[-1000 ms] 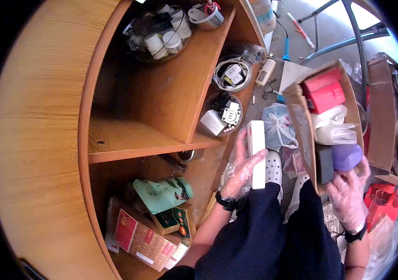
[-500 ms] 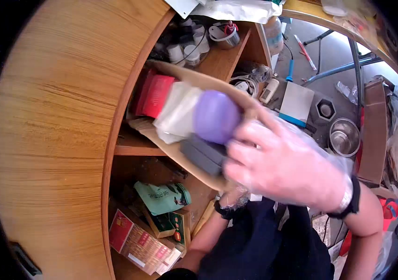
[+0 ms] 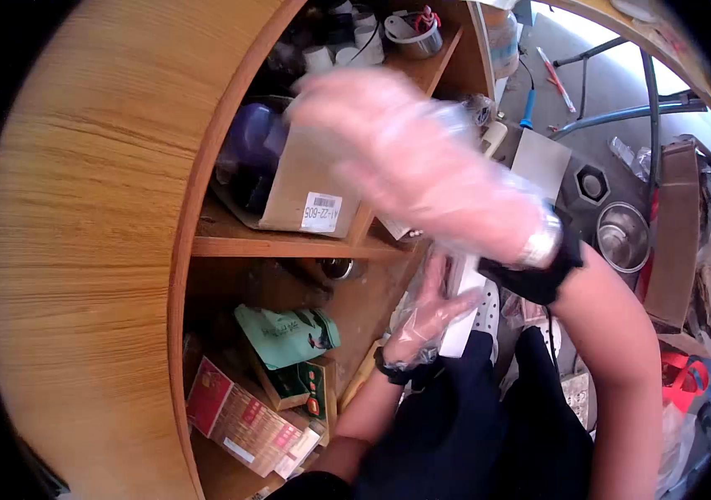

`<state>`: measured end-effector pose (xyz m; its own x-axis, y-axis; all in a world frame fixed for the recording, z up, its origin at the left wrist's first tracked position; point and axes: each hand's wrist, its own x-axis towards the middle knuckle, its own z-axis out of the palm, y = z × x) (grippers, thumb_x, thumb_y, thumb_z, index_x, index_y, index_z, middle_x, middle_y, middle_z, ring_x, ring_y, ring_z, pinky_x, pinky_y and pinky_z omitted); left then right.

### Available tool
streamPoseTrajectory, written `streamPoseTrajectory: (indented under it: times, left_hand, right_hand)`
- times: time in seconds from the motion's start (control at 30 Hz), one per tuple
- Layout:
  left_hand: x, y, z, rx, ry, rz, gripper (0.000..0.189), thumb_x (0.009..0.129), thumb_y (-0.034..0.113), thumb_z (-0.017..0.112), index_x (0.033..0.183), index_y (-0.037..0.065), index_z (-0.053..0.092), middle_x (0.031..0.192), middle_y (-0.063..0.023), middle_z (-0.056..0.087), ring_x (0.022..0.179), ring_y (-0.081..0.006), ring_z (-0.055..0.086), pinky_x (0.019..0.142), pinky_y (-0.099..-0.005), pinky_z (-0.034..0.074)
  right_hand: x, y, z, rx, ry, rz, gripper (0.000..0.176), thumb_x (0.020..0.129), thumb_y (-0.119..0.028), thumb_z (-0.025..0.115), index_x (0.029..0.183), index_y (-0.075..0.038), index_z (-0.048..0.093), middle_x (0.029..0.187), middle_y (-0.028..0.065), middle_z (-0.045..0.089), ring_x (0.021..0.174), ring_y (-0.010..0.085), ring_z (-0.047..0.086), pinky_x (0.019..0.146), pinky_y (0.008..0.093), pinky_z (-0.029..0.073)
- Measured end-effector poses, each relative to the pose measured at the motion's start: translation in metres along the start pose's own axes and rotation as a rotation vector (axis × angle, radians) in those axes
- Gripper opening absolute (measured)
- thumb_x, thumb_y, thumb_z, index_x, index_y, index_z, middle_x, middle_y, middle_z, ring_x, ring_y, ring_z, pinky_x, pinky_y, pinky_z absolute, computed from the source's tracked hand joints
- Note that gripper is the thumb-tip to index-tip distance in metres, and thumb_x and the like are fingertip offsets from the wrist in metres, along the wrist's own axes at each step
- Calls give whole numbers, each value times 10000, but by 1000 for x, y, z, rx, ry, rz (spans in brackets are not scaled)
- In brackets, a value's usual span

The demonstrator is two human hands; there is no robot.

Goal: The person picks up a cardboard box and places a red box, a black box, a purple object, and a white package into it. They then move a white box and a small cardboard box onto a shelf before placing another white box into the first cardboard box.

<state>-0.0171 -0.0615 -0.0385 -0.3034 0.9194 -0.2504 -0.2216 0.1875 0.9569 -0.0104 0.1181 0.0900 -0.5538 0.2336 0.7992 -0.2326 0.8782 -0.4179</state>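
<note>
The cardboard carton point(image 3: 301, 179) stands in the upper shelf compartment, its labelled side facing out, with a purple round object point(image 3: 257, 137) inside. Over the carton's upper edge lies my right hand point(image 3: 397, 137), in a clear plastic glove; motion smears its fingers, so whether they grip the edge is unclear. My left hand point(image 3: 426, 317), gloved too, is below the shelf board with fingers spread, beside a long white box point(image 3: 460, 321) that one finger overlaps. In the lower compartment are a green pouch point(image 3: 289, 333) and a red and tan box point(image 3: 243, 421).
The wooden cabinet top point(image 3: 105, 208) fills the left side. White containers and a metal cup point(image 3: 414, 37) sit on the upper shelf. On the floor at right are a steel bowl point(image 3: 622, 236), a hexagonal object point(image 3: 591, 183), metal legs and an open carton point(image 3: 678, 242).
The carton has moved left, deeper into the upper compartment, and turned. My right hand has moved up and left with it. My left hand has come out from below the carton and spread its fingers.
</note>
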Motion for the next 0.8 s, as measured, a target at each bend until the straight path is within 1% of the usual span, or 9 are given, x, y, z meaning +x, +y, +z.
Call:
streamPoseTrajectory:
  times: [0.17, 0.2, 0.27, 0.37, 0.43, 0.53, 0.63, 0.73, 0.8]
  left_hand:
    - [2, 23, -8, 272, 35, 382, 1132, 693, 389, 847, 1539, -11, 210, 1551, -181, 267, 1432, -314, 312, 1174, -449, 271]
    - [4, 35, -1, 219, 82, 454, 1149, 689, 386, 847, 1544, -9, 188, 1540, -183, 273, 1419, -316, 329, 1167, -454, 283]
    - [7, 59, 12, 150, 196, 533, 1196, 671, 373, 855, 1550, -4, 137, 1497, -188, 313, 1379, -317, 370, 1150, -458, 308]
    - [19, 68, 12, 452, 476, 629, 999, 745, 337, 836, 1489, -36, 284, 1477, -190, 336, 1368, -312, 376, 1135, -461, 332]
    - [29, 81, 13, 613, 516, 659, 786, 844, 237, 783, 1439, -53, 360, 1441, -188, 394, 1337, -284, 416, 1119, -447, 360]
    - [30, 101, 21, 109, 442, 366, 572, 940, 13, 635, 1440, -37, 362, 1392, -162, 469, 1274, -211, 479, 1089, -374, 414]
    - [23, 100, 15, 118, 449, 396, 678, 924, 1, 644, 1495, -1, 278, 1464, -189, 407, 1279, -233, 477, 1083, -386, 422]
    - [12, 98, 19, 176, 461, 288, 724, 908, 5, 662, 1512, 16, 263, 1494, -186, 369, 1317, -254, 445, 1092, -400, 408]
    - [8, 96, 17, 218, 468, 308, 735, 901, 10, 672, 1514, 20, 266, 1504, -174, 359, 1328, -256, 432, 1097, -403, 399]
  right_hand:
    - [-63, 10, -58, 415, 43, 701, 613, 930, -268, 693, 1447, -80, 425, 1485, 123, 436, 1375, 271, 413, 1155, 453, 336]
    - [-75, 10, -68, 692, 31, 891, 828, 851, -373, 767, 1504, -80, 352, 1510, 127, 403, 1418, 283, 355, 1163, 447, 322]
    - [-107, 11, -70, 1011, -66, 927, 900, 824, -380, 790, 1523, -67, 318, 1509, 135, 404, 1424, 286, 346, 1152, 448, 328]
    - [-116, -14, -49, 1625, -189, 796, 1106, 718, -395, 866, 1567, -66, 238, 1498, 122, 409, 1419, 264, 334, 1143, 439, 321]
    - [-118, -14, -52, 1560, -330, 869, 1024, 747, -353, 856, 1543, -53, 286, 1445, 104, 468, 1334, 240, 427, 1100, 412, 380]
    - [-102, -6, -60, 962, -521, 922, 721, 832, -272, 790, 1415, -29, 441, 1228, 97, 623, 1117, 177, 579, 967, 338, 485]
    - [-91, 2, -69, 901, -231, 1020, 630, 916, -254, 706, 1425, -2, 433, 1261, 123, 618, 1168, 172, 565, 985, 322, 468]
    - [-79, 16, -75, 227, -151, 736, 502, 903, -300, 695, 1287, -4, 564, 1123, 163, 675, 1025, 200, 660, 874, 343, 527]
    - [-62, 19, -78, 148, -177, 721, 463, 902, -303, 695, 1242, -6, 594, 1056, 166, 695, 958, 222, 686, 834, 360, 543]
